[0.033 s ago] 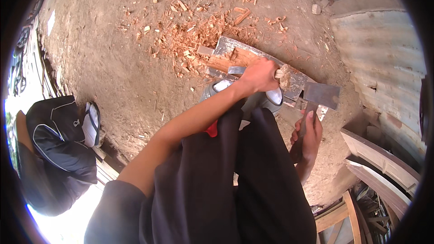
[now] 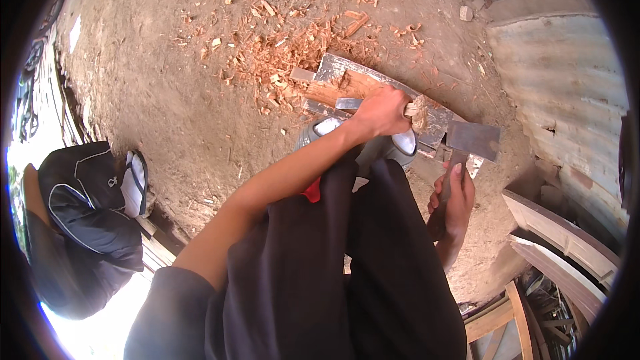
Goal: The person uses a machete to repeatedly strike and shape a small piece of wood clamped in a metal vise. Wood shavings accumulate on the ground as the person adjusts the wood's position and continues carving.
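Observation:
My left hand (image 2: 385, 110) is closed round the frayed wooden handle (image 2: 419, 112) of a chisel, whose metal blade (image 2: 349, 103) lies over a reddish wood piece (image 2: 323, 93) on a weathered, paint-flecked board (image 2: 437, 123) by my feet. Off to the right, my right hand (image 2: 455, 207) grips the dark shaft of a hammer with a broad, flat metal head (image 2: 475, 140), held beside the board's right end. My grey shoes (image 2: 403, 147) are just below the board, partly hidden by my left arm and dark trousers.
Wood shavings (image 2: 280, 47) cover the dirt ground beyond the board. At left a seated person (image 2: 83, 213) in dark clothing shows beside a sandal (image 2: 135, 183). Corrugated metal sheeting (image 2: 553, 87) stands at right, with wooden panels (image 2: 560, 233) and a timber frame (image 2: 490, 323) below it.

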Motion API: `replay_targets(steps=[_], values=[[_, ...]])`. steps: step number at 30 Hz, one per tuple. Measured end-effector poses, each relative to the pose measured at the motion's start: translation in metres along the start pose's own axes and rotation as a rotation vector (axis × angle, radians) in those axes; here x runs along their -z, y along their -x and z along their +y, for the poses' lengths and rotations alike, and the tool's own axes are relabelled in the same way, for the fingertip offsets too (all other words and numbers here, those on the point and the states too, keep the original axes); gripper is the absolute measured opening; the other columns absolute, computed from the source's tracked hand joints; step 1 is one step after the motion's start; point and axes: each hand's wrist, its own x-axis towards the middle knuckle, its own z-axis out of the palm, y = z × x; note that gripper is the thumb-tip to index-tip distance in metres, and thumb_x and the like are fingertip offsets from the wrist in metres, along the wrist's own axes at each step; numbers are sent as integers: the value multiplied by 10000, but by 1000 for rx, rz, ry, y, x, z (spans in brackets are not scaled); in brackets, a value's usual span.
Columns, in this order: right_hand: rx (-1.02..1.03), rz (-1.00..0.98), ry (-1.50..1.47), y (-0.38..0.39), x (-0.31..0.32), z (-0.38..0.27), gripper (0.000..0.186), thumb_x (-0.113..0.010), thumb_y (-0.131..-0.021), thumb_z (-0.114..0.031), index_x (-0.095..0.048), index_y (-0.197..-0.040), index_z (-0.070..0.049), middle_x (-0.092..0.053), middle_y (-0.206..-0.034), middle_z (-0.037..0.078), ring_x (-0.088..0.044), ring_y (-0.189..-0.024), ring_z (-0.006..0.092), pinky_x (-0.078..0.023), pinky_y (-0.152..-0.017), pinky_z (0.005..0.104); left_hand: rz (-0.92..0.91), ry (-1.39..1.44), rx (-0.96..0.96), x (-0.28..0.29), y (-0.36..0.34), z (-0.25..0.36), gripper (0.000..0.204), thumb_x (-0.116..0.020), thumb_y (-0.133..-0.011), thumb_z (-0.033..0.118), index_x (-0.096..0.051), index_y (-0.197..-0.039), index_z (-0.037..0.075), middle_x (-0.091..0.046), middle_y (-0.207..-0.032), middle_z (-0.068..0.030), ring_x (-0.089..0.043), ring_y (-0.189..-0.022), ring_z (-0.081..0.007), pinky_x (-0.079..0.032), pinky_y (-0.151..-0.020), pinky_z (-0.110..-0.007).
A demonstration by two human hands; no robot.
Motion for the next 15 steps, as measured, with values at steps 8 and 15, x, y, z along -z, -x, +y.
replay_targets(steps=[8, 15], values=[[170, -140, 93, -2, -13, 9, 325, -527, -1089, -322, -555, -1231, -31, -527, -696, 27, -523, -481, 113, -416, -417, 271, 74, 27, -23, -3, 4, -6, 288, -678, -668, 176, -768, -914, 54, -712, -805, -239, -710, -840, -437, -587, -801, -498], [270, -125, 130, 0, -32, 12, 283, -548, -1082, -294, -576, -1189, -33, -528, -682, 11, -514, -474, 95, -415, -422, 252, 199, 76, -73, -4, 6, -9, 404, -670, -637, 158, -784, -1014, 70, -691, -769, -244, -697, -770, -431, -572, -720, -497]])
